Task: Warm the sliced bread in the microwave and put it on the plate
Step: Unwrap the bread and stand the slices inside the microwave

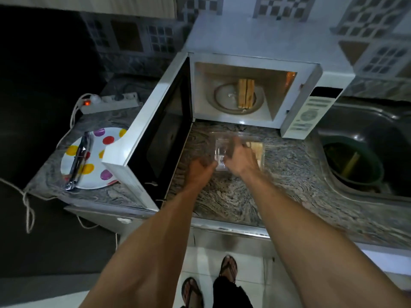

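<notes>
At the far left of the counter (233, 196) lies the spotted plate (106, 152), with metal tongs (77, 161) resting across it; no bread is on it yet. Next comes the microwave (255, 63), its door (153, 138) swung wide open toward the plate. Inside, several slices of bread (245, 93) stand on edge together on the glass turntable (226, 96), so loading appears done and warming not yet begun.

In front of the oven, both hands work at the clear plastic bread bag (222, 152), which lies on the counter with leftover slices (258, 147) in its right end. The left hand (200, 168) pinches the bag's near edge. The right hand (239, 156) is blurred by motion; its fingers seem to close on the bag's top, though I cannot be sure of the hold.

The step in hand looks like tidying the bag. The next move calls for freeing a hand, swinging the door shut until it latches, then setting time on the control panel (311, 114) at right.
</notes>
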